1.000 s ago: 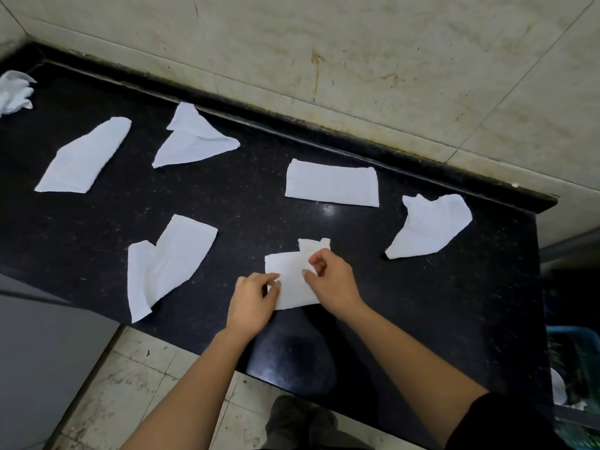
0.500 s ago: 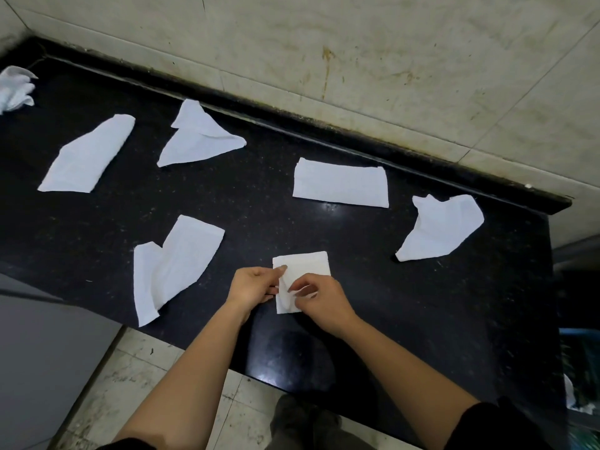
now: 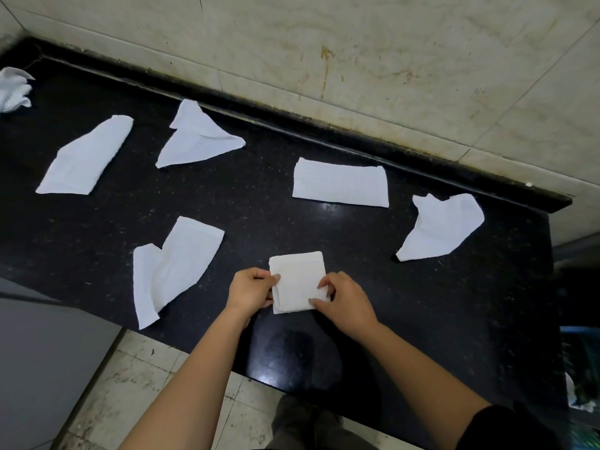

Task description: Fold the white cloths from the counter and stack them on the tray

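Observation:
A small folded white cloth [image 3: 298,277] lies near the front of the black counter [image 3: 422,319]. My left hand [image 3: 251,289] pinches its left edge, and my right hand [image 3: 344,298] pinches its right edge near the lower corner. Several other white cloths lie spread on the counter: a bent one [image 3: 172,264] to the left, a flat rectangle [image 3: 341,183] behind, a crumpled one [image 3: 438,227] to the right, a triangular one [image 3: 194,138] and a long one [image 3: 84,157] at the back left. No tray is clearly in view.
A bunched white cloth [image 3: 13,89] sits at the far left edge. A stained tiled wall [image 3: 357,60] rises behind the counter. A bluish container [image 3: 581,362] shows partly at the right edge. Floor tiles [image 3: 130,384] lie below the counter's front edge.
The cloth between my hands has gone from a loose strip with a raised flap to a compact square. My hands have moved apart to its left and right edges.

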{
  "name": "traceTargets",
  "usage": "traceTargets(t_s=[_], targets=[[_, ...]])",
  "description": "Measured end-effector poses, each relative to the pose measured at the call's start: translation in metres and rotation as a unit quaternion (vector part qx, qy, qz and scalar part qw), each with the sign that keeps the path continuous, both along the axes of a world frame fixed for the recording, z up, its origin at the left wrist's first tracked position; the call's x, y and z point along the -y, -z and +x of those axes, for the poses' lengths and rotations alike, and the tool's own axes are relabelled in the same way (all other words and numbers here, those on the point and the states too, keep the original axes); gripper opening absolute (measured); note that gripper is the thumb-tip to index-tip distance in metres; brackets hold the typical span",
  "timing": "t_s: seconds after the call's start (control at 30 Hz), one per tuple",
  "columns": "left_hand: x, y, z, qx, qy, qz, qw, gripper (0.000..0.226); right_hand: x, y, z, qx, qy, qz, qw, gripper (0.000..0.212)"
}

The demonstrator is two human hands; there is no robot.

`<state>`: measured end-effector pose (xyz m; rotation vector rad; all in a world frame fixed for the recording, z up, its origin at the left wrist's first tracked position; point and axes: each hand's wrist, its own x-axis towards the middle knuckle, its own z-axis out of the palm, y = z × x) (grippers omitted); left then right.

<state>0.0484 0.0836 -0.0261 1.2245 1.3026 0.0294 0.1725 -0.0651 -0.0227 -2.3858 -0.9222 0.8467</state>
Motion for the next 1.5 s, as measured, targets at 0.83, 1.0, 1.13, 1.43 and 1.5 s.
traceTargets(t_s=[0.83,1.0,1.13,1.43,1.5], targets=[[0.017,-0.003,-0.006,-0.177,0.192,0.160,0.952,0.039,-0.020,-0.015,0.007,-0.210,0.178,-0.016,0.961,0.015],[0.021,-0.007,-0.005,-0.134,0.138,0.094,0.977,0.025,-0.016,-0.036,0.012,-0.216,0.165,0.000,0.962,0.022],[0.029,-0.020,0.001,-0.019,-0.003,-0.055,0.998,0.020,-0.010,-0.058,0.017,-0.172,0.141,0.020,0.975,0.020],[0.064,-0.036,0.022,0.103,0.004,-0.305,0.947,0.084,0.019,-0.108,0.034,-0.148,0.143,0.091,0.974,0.028],[0.072,-0.041,0.029,0.162,-0.010,-0.338,0.927,0.068,0.032,-0.114,0.041,-0.170,0.184,0.105,0.962,0.029]])
